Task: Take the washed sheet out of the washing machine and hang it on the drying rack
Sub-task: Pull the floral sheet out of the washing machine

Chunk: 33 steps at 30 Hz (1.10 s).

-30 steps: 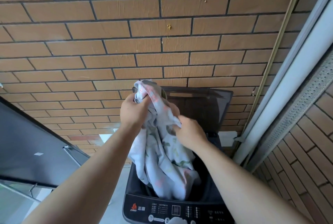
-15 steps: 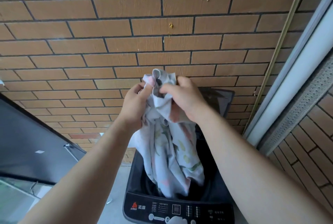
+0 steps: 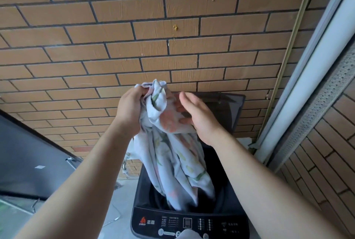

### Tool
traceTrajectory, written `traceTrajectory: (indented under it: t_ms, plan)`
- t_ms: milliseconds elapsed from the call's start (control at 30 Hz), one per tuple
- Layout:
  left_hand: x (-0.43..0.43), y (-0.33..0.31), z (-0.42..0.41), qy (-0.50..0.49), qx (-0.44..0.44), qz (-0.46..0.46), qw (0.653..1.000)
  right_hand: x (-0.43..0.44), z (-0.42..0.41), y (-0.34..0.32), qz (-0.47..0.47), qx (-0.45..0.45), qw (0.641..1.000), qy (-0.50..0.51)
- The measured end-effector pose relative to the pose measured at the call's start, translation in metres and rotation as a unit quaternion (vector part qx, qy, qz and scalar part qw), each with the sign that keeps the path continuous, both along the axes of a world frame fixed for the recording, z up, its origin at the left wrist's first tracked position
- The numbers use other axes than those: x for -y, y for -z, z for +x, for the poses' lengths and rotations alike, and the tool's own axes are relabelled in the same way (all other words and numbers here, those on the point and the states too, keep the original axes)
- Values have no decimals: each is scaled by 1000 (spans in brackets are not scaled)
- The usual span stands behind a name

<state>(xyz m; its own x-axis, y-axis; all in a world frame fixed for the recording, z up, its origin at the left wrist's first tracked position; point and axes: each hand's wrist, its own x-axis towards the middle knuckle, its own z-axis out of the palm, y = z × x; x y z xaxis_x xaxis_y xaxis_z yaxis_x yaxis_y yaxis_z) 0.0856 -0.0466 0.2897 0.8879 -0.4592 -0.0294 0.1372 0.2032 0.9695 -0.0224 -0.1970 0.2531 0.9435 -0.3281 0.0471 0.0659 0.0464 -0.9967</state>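
Note:
A pale blue sheet (image 3: 172,163) with a pink and green leaf print hangs in a twisted bundle out of the black top-loading washing machine (image 3: 146,221). Its lower end still lies inside the drum. My left hand (image 3: 129,110) grips the bunched top of the sheet above the machine. My right hand (image 3: 197,117) is beside the sheet on the right, fingers straight and spread, palm against the cloth without gripping it. The machine's lid (image 3: 228,108) stands up behind my hands. No drying rack is in view.
A brick wall (image 3: 153,37) rises close behind the machine. A white frame and perforated grey panel (image 3: 315,104) run down the right side. A dark grey slab (image 3: 25,158) leans at the left, with pale floor (image 3: 119,200) beside the machine.
My right hand has let go of the sheet's top and opened beside it. The left hand keeps its grip. The bundle sits slightly lower in view than half a second ago.

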Motion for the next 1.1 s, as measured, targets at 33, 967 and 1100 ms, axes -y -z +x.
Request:
traceTrajectory:
  t_ms: [33,967,1100]
  plan:
    - [-3,-1,4,14,-9,-2,1000,4,-3,7,-26,-16,1000,8]
    - [-26,15,-49,222,175,70,957,-15,26,-141,191,151,970,-19]
    - [-5,4,-46,258,136,65,954,-19,25,-161,148,188,971,-2]
